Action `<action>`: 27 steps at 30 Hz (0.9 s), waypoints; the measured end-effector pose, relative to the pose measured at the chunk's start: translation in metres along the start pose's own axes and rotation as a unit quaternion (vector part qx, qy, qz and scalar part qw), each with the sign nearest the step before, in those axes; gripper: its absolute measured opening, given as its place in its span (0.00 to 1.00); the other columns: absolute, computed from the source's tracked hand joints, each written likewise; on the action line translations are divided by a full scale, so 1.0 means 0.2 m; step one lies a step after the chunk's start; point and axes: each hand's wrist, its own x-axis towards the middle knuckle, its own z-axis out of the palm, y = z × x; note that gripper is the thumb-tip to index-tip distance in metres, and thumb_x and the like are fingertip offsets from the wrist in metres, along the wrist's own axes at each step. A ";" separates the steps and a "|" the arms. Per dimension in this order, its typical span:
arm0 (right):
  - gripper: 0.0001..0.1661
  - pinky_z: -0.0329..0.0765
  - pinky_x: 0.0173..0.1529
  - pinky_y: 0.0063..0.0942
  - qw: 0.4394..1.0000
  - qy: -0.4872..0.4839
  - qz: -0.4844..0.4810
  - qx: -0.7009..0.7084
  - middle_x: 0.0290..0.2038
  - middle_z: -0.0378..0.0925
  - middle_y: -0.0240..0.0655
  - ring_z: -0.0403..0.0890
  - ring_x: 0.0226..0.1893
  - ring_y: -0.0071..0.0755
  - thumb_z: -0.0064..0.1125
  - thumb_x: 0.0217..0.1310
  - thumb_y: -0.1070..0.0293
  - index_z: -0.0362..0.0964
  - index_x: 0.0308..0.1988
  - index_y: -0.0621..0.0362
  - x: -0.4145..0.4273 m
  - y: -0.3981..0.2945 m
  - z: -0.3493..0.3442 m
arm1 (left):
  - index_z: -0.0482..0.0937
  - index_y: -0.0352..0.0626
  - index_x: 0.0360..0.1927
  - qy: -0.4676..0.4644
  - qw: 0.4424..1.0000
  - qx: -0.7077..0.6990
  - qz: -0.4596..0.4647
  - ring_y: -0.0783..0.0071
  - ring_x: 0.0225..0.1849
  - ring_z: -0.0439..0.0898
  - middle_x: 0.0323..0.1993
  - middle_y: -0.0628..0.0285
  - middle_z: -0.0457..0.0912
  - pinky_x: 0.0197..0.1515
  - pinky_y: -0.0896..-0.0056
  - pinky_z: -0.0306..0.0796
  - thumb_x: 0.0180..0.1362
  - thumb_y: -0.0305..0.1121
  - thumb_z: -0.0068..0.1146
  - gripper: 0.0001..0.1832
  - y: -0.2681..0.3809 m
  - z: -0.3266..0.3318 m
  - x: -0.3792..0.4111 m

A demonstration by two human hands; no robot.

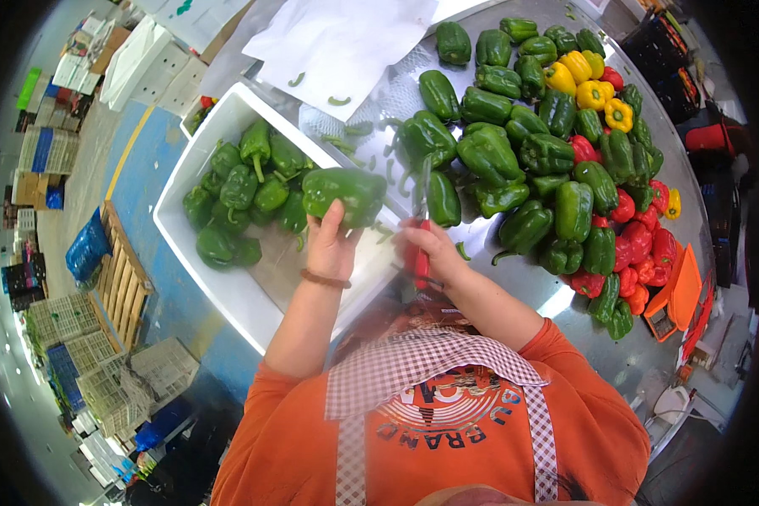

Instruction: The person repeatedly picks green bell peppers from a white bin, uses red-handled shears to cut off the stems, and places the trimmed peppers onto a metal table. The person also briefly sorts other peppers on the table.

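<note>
My left hand (333, 237) holds a green bell pepper (345, 195) above the right side of a white foam box (209, 120). Several green peppers with stems (239, 186) lie in that box. In my right hand (435, 252) is a pair of scissors or snips with red handles (422, 256), blades pointing away from me. To the right, a large heap of green bell peppers (487, 152) covers part of the metal table (547, 300). Cut green stems (390, 171) are scattered between the box and the heap.
White paper sheets (348, 44) lie at the table's far side. Yellow peppers (591, 95), red peppers (637, 240) and an orange scale-like object (677, 294) are at the right. A wooden pallet (120, 278) and plastic crates (63, 316) stand on the floor at left.
</note>
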 end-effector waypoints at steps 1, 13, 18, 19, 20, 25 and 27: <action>0.19 0.75 0.35 0.24 0.998 -0.048 0.038 0.035 0.35 0.76 0.31 0.76 0.31 0.25 0.61 0.61 0.58 0.69 0.46 0.56 -0.01 0.02 -0.01 | 0.67 0.55 0.61 -0.001 1.000 0.012 0.010 0.68 0.58 0.72 0.58 0.66 0.73 0.59 0.57 0.64 0.60 0.47 0.62 0.27 0.00 0.05 0.02; 0.20 0.72 0.41 0.22 0.989 -0.087 0.107 -0.055 0.35 0.73 0.31 0.73 0.35 0.22 0.62 0.58 0.68 0.66 0.48 0.63 -0.12 0.15 0.05 | 0.53 0.35 0.71 -0.082 0.972 0.205 0.080 0.56 0.66 0.65 0.66 0.43 0.63 0.60 0.61 0.69 0.52 0.36 0.71 0.48 0.00 0.09 0.34; 0.24 0.73 0.53 0.28 0.988 -0.099 0.078 -0.090 0.42 0.76 0.35 0.77 0.44 0.28 0.61 0.58 0.67 0.65 0.53 0.62 -0.06 0.16 0.01 | 0.60 0.31 0.66 0.355 0.596 0.682 0.231 0.41 0.69 0.57 0.67 0.36 0.59 0.72 0.53 0.51 0.45 0.48 0.70 0.49 0.34 -0.86 0.45; 0.24 0.73 0.53 0.28 0.987 -0.106 0.084 -0.089 0.42 0.76 0.35 0.77 0.44 0.28 0.61 0.58 0.67 0.65 0.53 0.62 -0.05 0.16 0.00 | 0.57 0.31 0.67 0.411 0.529 0.718 0.191 0.43 0.70 0.55 0.68 0.36 0.58 0.73 0.53 0.48 0.45 0.51 0.70 0.52 0.41 -1.02 0.43; 0.24 0.73 0.53 0.28 0.986 -0.104 0.086 -0.093 0.43 0.76 0.36 0.77 0.44 0.28 0.61 0.58 0.67 0.65 0.53 0.62 -0.04 0.16 0.00 | 0.57 0.33 0.68 0.453 0.499 0.719 0.170 0.44 0.70 0.55 0.68 0.38 0.58 0.72 0.54 0.50 0.44 0.51 0.71 0.53 0.47 -1.15 0.41; 0.25 0.73 0.54 0.28 0.984 -0.103 0.093 -0.109 0.43 0.76 0.36 0.77 0.45 0.29 0.60 0.58 0.69 0.65 0.54 0.62 0.00 0.17 0.03 | 0.56 0.42 0.70 0.454 0.461 0.762 0.034 0.46 0.70 0.57 0.69 0.44 0.57 0.71 0.54 0.54 0.45 0.45 0.71 0.51 0.49 -1.41 0.39; 0.25 0.73 0.54 0.28 0.983 -0.109 0.095 -0.109 0.43 0.76 0.36 0.77 0.45 0.29 0.60 0.58 0.69 0.65 0.54 0.62 0.02 0.16 0.07 | 0.56 0.46 0.71 0.454 0.444 0.771 0.049 0.47 0.69 0.58 0.70 0.45 0.57 0.70 0.52 0.54 0.47 0.41 0.70 0.49 0.41 -1.41 0.40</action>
